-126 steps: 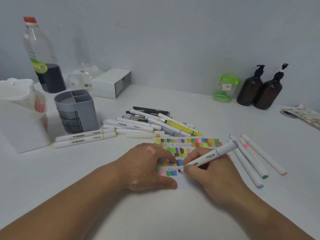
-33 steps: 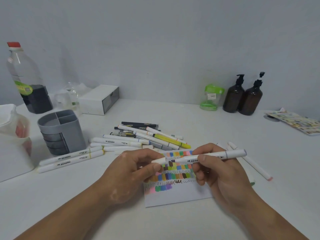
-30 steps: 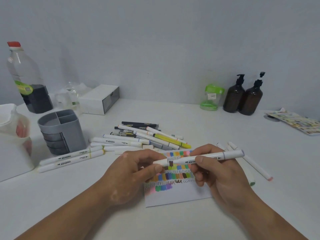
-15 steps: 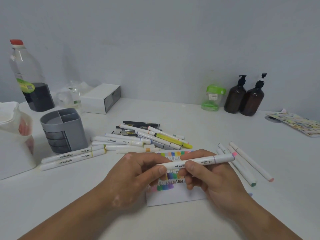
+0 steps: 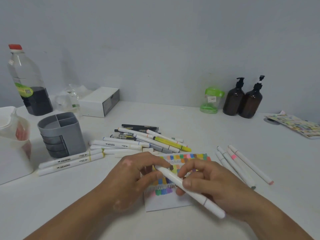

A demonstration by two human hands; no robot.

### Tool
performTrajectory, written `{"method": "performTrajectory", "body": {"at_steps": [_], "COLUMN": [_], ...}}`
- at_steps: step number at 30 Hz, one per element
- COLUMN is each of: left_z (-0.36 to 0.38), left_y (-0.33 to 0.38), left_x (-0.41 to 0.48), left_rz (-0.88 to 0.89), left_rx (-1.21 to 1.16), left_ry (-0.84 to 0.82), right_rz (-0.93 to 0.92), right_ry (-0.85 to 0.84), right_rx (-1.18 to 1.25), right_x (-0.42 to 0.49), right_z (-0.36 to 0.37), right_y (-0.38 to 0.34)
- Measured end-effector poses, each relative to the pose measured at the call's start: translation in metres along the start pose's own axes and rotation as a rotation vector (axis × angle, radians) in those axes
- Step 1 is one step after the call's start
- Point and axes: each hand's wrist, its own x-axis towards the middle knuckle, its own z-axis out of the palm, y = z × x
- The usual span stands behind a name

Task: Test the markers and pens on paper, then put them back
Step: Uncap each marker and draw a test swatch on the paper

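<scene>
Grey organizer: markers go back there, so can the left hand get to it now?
Probably yes. The organizer stands open-topped, left of and beyond the left hand, with only two flat markers between. That hand pinches one end of the held marker, though.

organizer [image 5: 69, 141] left of marker pile [image 5: 147, 141], paper [image 5: 173, 200] in front, four markers [image 5: 242, 165] right, bottles [image 5: 242, 99] behind

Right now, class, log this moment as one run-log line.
left hand: pinches marker end | right hand: grips marker barrel | marker: slanted above paper | grey holder: marker not yet returned
</scene>
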Motion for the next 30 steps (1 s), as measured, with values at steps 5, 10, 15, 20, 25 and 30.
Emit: {"method": "performTrajectory", "body": {"at_steps": [5, 10, 15, 20, 25, 30], "left_z": [-0.002, -0.005, -0.005, -0.012, -0.037, -0.044], "left_y": [-0.008, -0.012, -0.014, -0.026, -0.043, -0.049], "left_x": [0.004, 0.003, 0.002, -0.002, 0.017, 0.039], "left_rz": [-0.127, -0.168, -0.156, -0.180, -0.256, -0.302], "left_rx": [-0.025, 0.098, 0.225, 0.422, 0.737, 0.922], "left_ry": [0.094, 0.157, 0.175, 0.260, 0.302, 0.057], "right_rz": [0.012, 0.072, 0.164, 0.173, 0.152, 0.107], "right_ry": [0.230, 0.711, 0.725, 0.769, 0.774, 0.815], "right_rx": [-0.343, -0.816, -0.899, -0.971, -0.966, -0.954], "right_x": [-0.002, -0.005, -0.004, -0.003, -0.004, -0.008], "right_z": [-0.012, -0.040, -0.040, -0.041, -0.044, -0.049], "right_y": [0.001, 0.009, 0.021, 0.022, 0.025, 0.025]}}
